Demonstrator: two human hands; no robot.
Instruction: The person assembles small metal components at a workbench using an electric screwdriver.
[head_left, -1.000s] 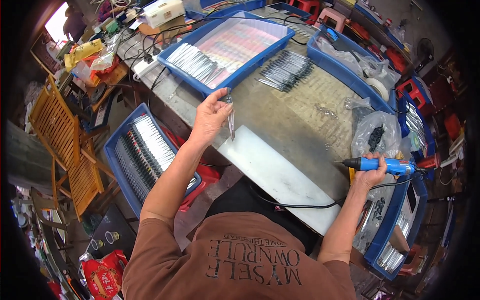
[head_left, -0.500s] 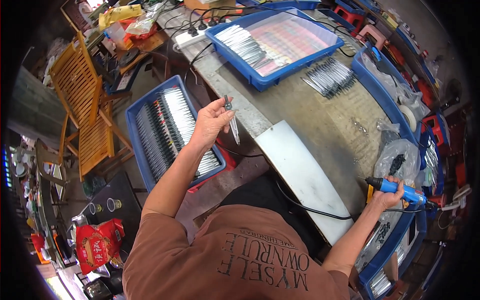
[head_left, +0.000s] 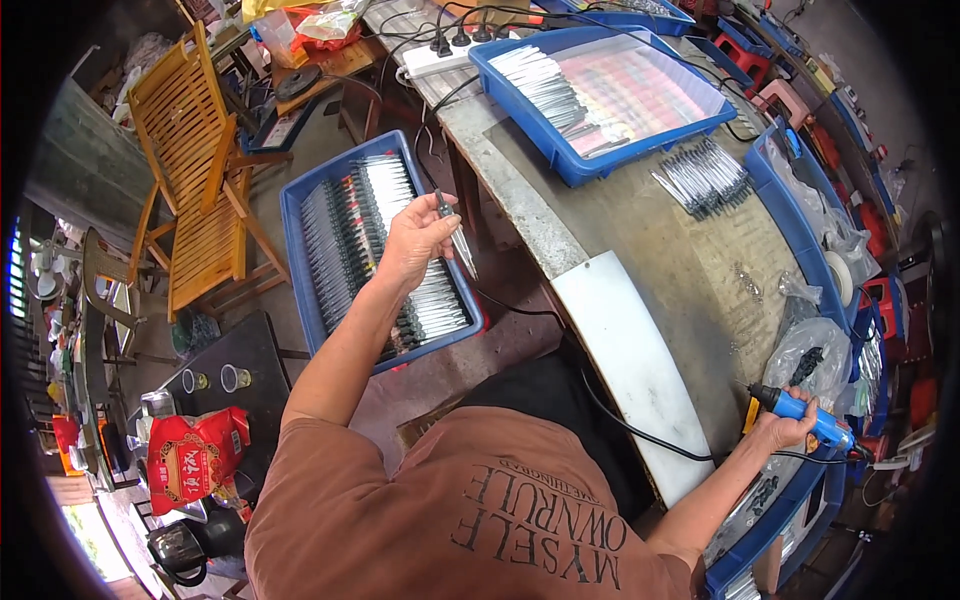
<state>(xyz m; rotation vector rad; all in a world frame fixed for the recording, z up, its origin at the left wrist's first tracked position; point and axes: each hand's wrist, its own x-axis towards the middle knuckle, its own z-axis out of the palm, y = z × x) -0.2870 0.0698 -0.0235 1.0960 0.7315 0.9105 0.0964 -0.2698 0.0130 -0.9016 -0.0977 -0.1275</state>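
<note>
My left hand [head_left: 415,242] pinches a drawing compass [head_left: 461,248] by its dark top, its silvery legs pointing down. It is held over the right edge of a blue tray [head_left: 292,225] packed with rows of similar compasses [head_left: 345,255]. Around a blue electric screwdriver [head_left: 822,428] with a black nose, my right hand [head_left: 783,432] is closed, at the right side of the workbench. The screwdriver's tip points toward the bench and touches no compass. Between my hands a white board [head_left: 635,350] lies along the bench's near edge.
On the bench [head_left: 560,215] stand another blue tray [head_left: 575,165] with compasses and a loose pile of compasses [head_left: 703,178]. Clear plastic bags [head_left: 815,345] and a tape roll [head_left: 840,278] are at right. A black cable [head_left: 650,440] crosses the board. A wooden chair [head_left: 185,110] stands left.
The view has shifted, so the bench and trays appear further right. My left hand, with the compass, now appears closer over the compass tray. Both hands keep their holds.
</note>
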